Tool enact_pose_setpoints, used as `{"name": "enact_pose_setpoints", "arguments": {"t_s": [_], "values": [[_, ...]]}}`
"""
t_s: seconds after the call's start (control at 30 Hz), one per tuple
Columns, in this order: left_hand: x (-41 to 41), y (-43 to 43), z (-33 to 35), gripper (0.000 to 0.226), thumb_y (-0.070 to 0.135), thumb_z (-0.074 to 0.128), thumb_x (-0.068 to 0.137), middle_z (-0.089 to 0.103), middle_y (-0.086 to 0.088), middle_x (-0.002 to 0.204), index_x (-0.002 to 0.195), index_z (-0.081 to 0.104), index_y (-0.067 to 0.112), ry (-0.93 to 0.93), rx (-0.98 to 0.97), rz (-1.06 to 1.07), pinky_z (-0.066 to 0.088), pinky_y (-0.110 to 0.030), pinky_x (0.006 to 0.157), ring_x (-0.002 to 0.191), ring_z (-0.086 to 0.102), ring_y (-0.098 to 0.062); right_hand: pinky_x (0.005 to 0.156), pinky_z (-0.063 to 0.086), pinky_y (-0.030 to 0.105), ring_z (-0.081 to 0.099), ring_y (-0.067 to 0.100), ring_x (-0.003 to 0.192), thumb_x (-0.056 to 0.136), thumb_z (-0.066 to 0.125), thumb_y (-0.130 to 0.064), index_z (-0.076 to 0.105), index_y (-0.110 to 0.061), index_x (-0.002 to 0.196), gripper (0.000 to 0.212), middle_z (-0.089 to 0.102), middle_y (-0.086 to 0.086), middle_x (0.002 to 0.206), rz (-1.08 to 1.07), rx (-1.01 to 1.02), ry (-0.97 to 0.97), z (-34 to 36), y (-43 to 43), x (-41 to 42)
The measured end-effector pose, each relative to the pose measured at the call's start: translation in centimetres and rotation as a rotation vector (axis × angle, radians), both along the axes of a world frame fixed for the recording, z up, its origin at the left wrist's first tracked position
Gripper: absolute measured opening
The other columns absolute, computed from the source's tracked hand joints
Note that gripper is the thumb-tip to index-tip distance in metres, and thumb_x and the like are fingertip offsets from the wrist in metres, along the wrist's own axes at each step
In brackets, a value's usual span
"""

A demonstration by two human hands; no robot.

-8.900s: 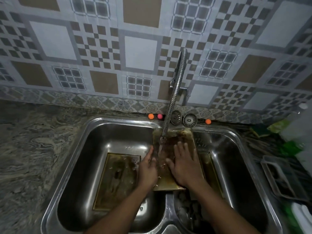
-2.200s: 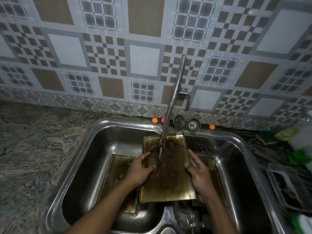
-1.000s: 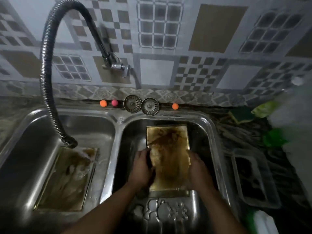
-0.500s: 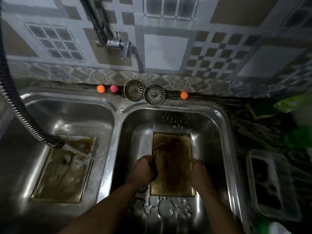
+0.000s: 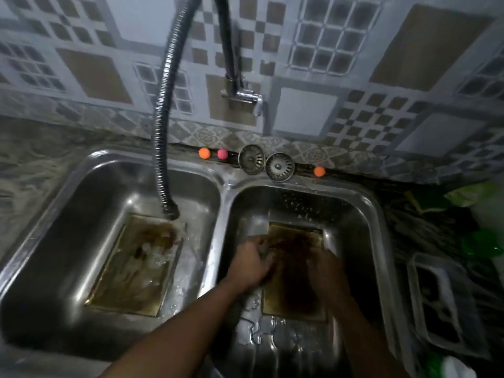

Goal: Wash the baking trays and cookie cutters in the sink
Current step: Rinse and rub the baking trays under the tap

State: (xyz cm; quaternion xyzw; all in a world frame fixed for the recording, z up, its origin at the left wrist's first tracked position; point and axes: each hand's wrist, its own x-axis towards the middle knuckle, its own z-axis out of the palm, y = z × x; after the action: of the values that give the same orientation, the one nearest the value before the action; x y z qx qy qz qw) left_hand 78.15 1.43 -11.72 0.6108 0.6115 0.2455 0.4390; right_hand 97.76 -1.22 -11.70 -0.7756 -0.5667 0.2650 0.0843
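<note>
The likeliest slip lay in the right basin (image 5: 354, 227) of the double stainless-steel sink; the stained golden rectangular baking tray (image 5: 294, 296) lying flat on its floor looked wet and greasy, so a pull on 1 side could let it skid toward the person and knock the silvery metal cookie cutters (image 5: 272, 336) lying just beside its near edge; those thin cutter rims could also nick a finger reaching blind among them. The left hand (image 5: 251, 266) had its fingers curled over the tray's left rim, apparently grasping it; the right hand (image 5: 327, 271) lay over the tray's right part, too blurred to tell whether it gripped or only pressed. A second risk sat unattended; the ribbed grey flexible tap hose (image 5: 161, 132) poured into the left basin (image 5: 81, 214) onto another stained golden baking tray (image 5: 131, 282), and water rebounding off that flat sheet could splash over the divider or the counter. As for contents, the left basin held 1 tray and running water; the right held 1 tray plus the cutters; 2 round metal sink strainers (image 5: 251, 159) stood propped on the back ledge, outside both basins.
</note>
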Motion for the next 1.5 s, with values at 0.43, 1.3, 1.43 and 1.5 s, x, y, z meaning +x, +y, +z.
{"name": "enact_pose_setpoints", "arguments": {"t_s": [0.43,1.3,1.43,1.5], "values": [[-18.3,-1.5,5.7,0.031,0.039,0.067,0.077,0.074,-0.005,0.089,0.097,0.072,0.017,0.084,0.1,0.177,0.055,-0.033,0.077,0.083,0.069,-0.023,0.06,0.044,0.036,0.058,0.024,0.066,0.084,0.068,-0.015,0.069,-0.018,0.062,0.023,0.064,0.006,0.066,-0.134,0.041,0.778,5.8,4.2,-24.1],[-36.4,-0.9,-6.7,0.017,0.029,0.056,0.086,0.07,-0.002,0.096,0.098,0.068,0.023,0.389,-0.287,0.331,0.058,-0.04,0.078,0.09,0.068,-0.028,0.077,0.053,0.031,0.065,0.022,0.085,0.08,0.06,-0.019,0.059,-0.022,0.091,0.012,0.068,0.0,0.091,-0.216,-0.203,0.184,-6.2,1.8,-35.9],[-36.2,-0.8,-5.0,0.026,0.02,0.055,0.089,0.071,-0.009,0.108,0.11,0.069,0.021,0.341,-0.228,0.361,0.056,-0.042,0.087,0.1,0.067,-0.032,0.07,0.046,0.027,0.061,0.021,0.081,0.086,0.06,-0.016,0.051,-0.02,0.09,0.01,0.062,0.0,0.086,-0.175,-0.067,0.193,-4.2,2.2,-35.5],[-36.0,-0.7,-3.8,0.024,0.009,0.053,0.092,0.069,-0.009,0.107,0.11,0.067,0.015,0.29,-0.17,0.413,0.053,-0.036,0.085,0.099,0.065,-0.03,0.067,0.05,0.031,0.06,0.017,0.076,0.09,0.06,-0.016,0.05,-0.018,0.089,0.01,0.06,-0.003,0.083,-0.141,0.008,0.218,-2.6,2.4,-35.1]]}}
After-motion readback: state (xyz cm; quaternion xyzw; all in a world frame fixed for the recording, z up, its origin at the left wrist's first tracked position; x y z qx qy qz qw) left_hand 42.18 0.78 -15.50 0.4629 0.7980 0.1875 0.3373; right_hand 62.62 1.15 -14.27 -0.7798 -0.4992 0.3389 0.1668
